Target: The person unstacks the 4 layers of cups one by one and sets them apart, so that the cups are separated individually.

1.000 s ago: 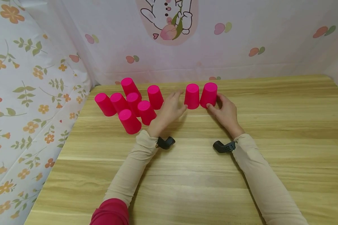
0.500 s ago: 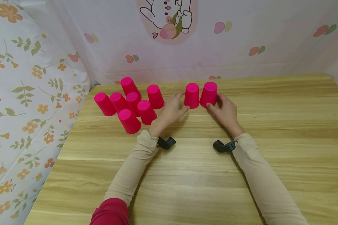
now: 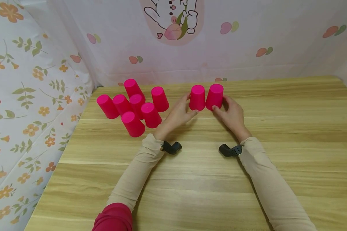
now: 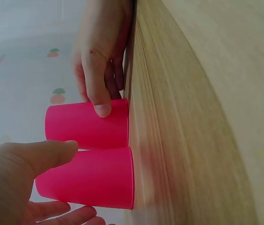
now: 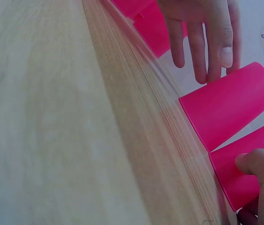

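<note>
Two pink cups stand upside down side by side toward the back of the table. The right hand [image 3: 232, 117] holds the right cup [image 3: 215, 98], its thumb pressed on the front and its fingers partly hidden behind. Around the left side of the left cup [image 3: 197, 98] comes the left hand [image 3: 177, 114], thumb at the front and fingers at the far side. In the right wrist view the left hand's fingers [image 5: 198, 56] look nearly straight beside that cup; firm contact cannot be made out. The left wrist view has the left thumb [image 4: 52, 155] over the cup.
Several more upside-down pink cups [image 3: 133, 125] form a cluster on the left, close to the left forearm. A patterned cloth [image 3: 104, 61] hangs behind the wooden table [image 3: 191, 186]. Each wrist wears a black camera mount [image 3: 172, 148].
The left hand has moved slightly right, bringing its thumb in front of the left cup and its fingers behind it. The right hand and the cups stay in place.
</note>
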Demonstrator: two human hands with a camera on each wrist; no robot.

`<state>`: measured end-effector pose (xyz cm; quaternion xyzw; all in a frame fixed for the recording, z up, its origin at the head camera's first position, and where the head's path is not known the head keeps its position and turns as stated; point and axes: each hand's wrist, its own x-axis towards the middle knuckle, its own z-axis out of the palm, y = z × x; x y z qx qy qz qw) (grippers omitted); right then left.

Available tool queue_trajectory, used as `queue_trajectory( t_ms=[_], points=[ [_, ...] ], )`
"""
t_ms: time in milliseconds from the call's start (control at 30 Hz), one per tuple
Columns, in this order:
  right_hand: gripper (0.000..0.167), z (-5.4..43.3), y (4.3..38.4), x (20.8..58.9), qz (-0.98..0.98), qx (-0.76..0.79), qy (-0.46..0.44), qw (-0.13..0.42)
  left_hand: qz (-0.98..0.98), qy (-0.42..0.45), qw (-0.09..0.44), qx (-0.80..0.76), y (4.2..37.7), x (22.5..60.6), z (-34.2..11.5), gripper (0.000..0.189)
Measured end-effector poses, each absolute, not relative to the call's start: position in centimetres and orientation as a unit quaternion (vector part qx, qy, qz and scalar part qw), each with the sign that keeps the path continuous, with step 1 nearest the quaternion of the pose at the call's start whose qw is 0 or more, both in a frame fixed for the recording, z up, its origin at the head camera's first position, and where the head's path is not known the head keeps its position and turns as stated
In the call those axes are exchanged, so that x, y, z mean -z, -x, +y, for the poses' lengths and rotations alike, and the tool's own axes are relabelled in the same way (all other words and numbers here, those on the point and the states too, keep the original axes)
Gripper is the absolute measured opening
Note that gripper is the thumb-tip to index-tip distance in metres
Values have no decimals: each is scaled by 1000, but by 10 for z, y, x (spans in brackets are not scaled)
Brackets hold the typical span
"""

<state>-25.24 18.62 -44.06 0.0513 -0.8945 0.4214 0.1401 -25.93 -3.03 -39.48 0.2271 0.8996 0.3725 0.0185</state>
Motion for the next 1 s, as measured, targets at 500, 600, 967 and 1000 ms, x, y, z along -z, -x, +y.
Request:
queue_trajectory(
  t_ms=[500,600,967,1000],
  points=[
    [57,186,252,440,-892,-426,-51,142,895,-227,26,-383,258,395,-31,74],
    [57,186,252,439,-892,-425,-51,142,894,-228,28,-386,258,394,-30,74],
    [57,185,252,440,-892,-427,-46,139,897,-227,28,-379,258,396,-32,74],
    [57,185,252,440,-893,-426,-46,139,896,-228,29,-379,258,396,-32,73]
  ],
)
